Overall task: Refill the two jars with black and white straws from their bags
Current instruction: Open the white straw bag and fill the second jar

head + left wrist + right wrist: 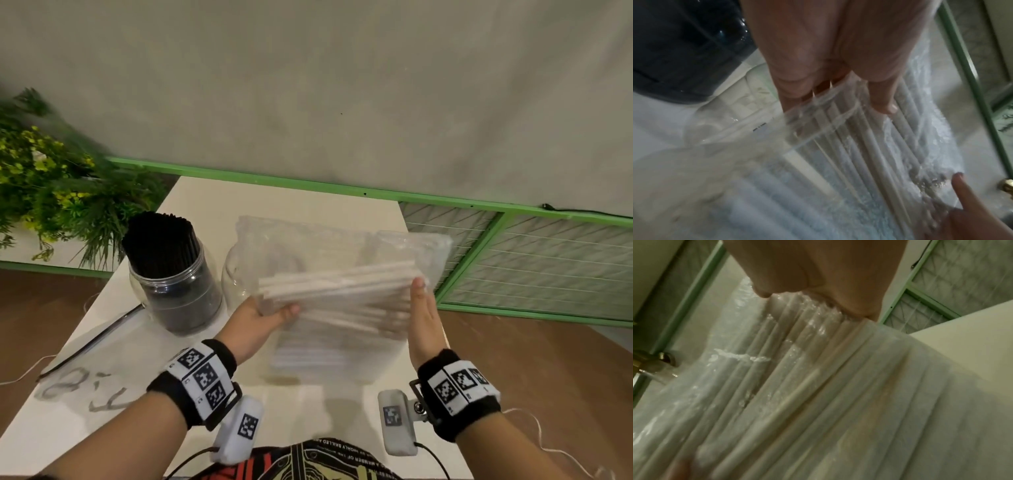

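Note:
I hold a clear bag of white straws (342, 301) level above the white table (301, 198). My left hand (274, 313) grips its left end, thumb on top and fingers underneath; the left wrist view shows the hand (836, 100) pinching the plastic over the straws (869, 146). With straight fingers my right hand (419, 291) presses flat against the right ends of the straws (797, 386). At the left stands a jar packed with black straws (171, 274). A second clear jar (234, 277) behind the bag looks empty and is partly hidden by it.
A flat, empty clear bag (92, 339) lies on the table's left part. A green plant (51, 192) stands beyond the left edge. A green-framed mesh panel (548, 267) lies on the floor to the right. A grey wall rises behind the table.

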The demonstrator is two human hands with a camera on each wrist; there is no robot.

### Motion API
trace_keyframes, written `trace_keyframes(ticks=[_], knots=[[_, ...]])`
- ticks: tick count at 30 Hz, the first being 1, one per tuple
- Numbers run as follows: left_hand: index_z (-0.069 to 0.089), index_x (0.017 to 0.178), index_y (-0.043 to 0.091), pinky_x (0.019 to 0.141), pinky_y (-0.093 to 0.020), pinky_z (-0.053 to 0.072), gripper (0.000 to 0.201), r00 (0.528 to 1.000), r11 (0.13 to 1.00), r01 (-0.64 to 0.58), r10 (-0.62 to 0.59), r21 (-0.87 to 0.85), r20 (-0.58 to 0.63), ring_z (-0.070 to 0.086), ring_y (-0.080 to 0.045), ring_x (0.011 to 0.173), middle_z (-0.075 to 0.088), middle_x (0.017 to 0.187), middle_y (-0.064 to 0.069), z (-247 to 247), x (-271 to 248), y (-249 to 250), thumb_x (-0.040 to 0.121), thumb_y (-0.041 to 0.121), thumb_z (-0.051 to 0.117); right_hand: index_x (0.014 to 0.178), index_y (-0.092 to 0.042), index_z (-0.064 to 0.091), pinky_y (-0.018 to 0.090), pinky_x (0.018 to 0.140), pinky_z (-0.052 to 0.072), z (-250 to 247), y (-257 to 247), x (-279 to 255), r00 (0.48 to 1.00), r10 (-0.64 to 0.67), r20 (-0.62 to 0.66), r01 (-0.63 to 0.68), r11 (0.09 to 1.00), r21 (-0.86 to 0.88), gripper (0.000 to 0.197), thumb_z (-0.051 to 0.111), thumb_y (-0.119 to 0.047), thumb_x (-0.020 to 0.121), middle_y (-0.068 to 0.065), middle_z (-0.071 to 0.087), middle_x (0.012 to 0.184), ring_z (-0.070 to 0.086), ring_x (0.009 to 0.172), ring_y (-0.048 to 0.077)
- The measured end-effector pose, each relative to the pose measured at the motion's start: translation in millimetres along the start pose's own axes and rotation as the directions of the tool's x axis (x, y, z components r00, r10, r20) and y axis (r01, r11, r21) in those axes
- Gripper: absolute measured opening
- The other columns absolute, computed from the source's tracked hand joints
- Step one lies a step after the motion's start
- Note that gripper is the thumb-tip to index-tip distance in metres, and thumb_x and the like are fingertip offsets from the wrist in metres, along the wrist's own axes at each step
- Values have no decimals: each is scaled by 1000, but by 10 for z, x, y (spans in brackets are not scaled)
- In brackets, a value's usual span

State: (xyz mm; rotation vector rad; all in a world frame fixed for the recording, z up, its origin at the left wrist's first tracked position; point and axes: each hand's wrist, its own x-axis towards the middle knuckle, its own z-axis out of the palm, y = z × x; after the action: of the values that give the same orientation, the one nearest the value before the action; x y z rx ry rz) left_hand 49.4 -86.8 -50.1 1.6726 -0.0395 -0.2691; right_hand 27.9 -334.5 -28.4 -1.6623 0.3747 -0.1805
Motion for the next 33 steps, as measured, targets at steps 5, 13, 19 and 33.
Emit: trace_keyframes(ticks=[5,13,19,33], knots=[[70,102,20,79,-7,46,17,1000,999,-24,24,-36,7,66,6,93,74,92,18,-22,-3,61,84,19,68,151,-26,19,24,108,20,-112,44,-2,999,-22,-36,22,1000,-10,82,29,-68,82,-17,26,148,24,137,2],[71,95,32,106,-29,37,23,999,997,10,-13,76,36,59,0,108,69,107,8,37,19,-38,80,50,70,149,-25,24,26,103,24,-82,74,21,996,-25,-81,26,1000,9,80,33,-67,81,-9,33,146,31,132,5],[68,107,28,100,-24,43,50,998,995,13,-19,102,56,61,2,108,71,108,14,30,32,-58,72,64,66,148,-23,26,25,102,25,-73,105,59,998,0,-64,0,1000,13,68,38,-59,92,-11,35,140,31,127,3],[61,109,36,112,-41,34,18,991,994,32,-45,101,125,52,-10,122,62,122,9,42,39,-31,92,42,57,147,-21,29,31,113,24,-99,124,96,998,-15,-67,13,999,-34,69,40,-59,91,-8,32,151,29,138,7]])
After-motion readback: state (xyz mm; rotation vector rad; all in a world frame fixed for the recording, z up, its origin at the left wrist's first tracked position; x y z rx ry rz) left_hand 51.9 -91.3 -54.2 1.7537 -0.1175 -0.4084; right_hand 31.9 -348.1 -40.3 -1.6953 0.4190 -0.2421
